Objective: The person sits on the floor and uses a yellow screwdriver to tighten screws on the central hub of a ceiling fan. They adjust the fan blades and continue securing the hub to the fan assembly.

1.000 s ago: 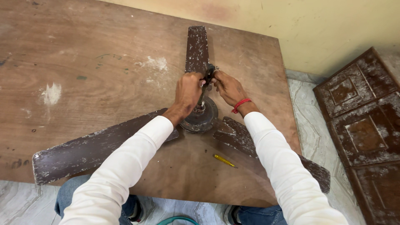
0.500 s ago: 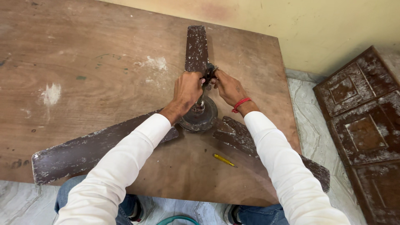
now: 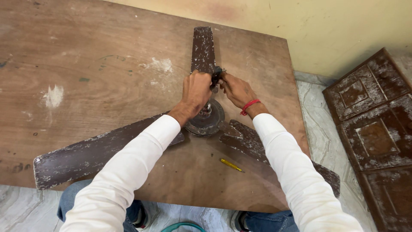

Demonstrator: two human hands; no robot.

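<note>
A dark brown ceiling fan lies on a wooden table (image 3: 107,77). Its round motor hub (image 3: 209,120) is at the middle, with three paint-flecked blades: one pointing away (image 3: 203,47), one toward the lower left (image 3: 98,152), one toward the lower right (image 3: 262,148). My left hand (image 3: 196,92) is closed around the short rod standing up from the hub. My right hand (image 3: 234,89), with a red band at the wrist, pinches a small dark part (image 3: 216,76) at the top of that rod. Both hands touch each other there. What my fingers hold exactly is partly hidden.
A small yellow-handled tool (image 3: 231,165) lies on the table near the front edge. Dark carved wooden panels (image 3: 369,116) lean on the marble floor at the right. A yellowish wall (image 3: 334,30) stands behind the table. My knees in jeans show under the table's edge.
</note>
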